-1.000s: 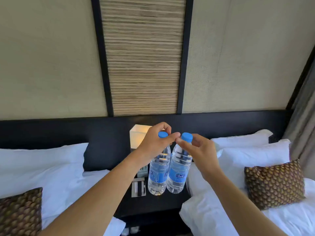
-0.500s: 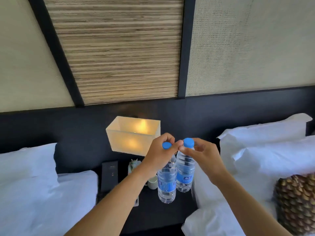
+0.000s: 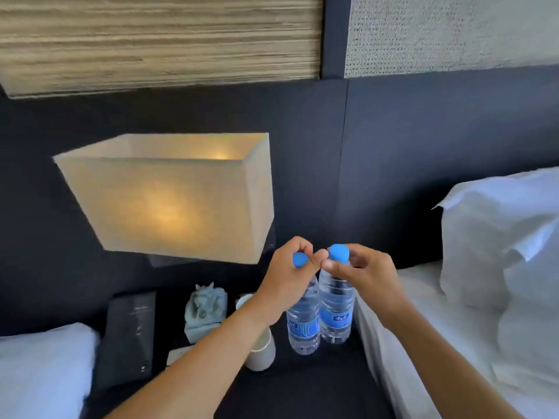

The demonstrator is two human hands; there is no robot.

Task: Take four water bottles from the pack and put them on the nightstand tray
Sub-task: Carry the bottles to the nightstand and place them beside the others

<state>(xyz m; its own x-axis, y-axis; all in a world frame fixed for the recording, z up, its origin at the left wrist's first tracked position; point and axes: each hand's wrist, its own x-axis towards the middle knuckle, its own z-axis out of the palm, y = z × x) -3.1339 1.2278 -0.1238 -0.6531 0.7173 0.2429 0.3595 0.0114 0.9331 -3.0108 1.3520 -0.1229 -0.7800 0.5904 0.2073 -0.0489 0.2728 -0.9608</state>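
Observation:
Two clear water bottles with blue caps and blue labels hang upright side by side just above the dark nightstand top (image 3: pixel 317 385). My left hand (image 3: pixel 287 282) pinches the neck of the left bottle (image 3: pixel 302 328) below its cap. My right hand (image 3: pixel 363 273) pinches the neck of the right bottle (image 3: pixel 335 316) the same way. The two hands touch at the fingertips. Whether the bottles' bases touch the surface I cannot tell. No tray and no bottle pack are in view.
A lit box-shaped lamp (image 3: pixel 169 198) stands at the back left. Below it are a pale green figurine (image 3: pixel 205 309), a white cup (image 3: pixel 261 352) partly behind my left forearm and a dark folder (image 3: pixel 127 337). White beds flank the nightstand, with pillows (image 3: pixel 499 243) at right.
The view has closed in on the nightstand. Both hands have carried the bottles forward and down, close to the nightstand top beside the right bed.

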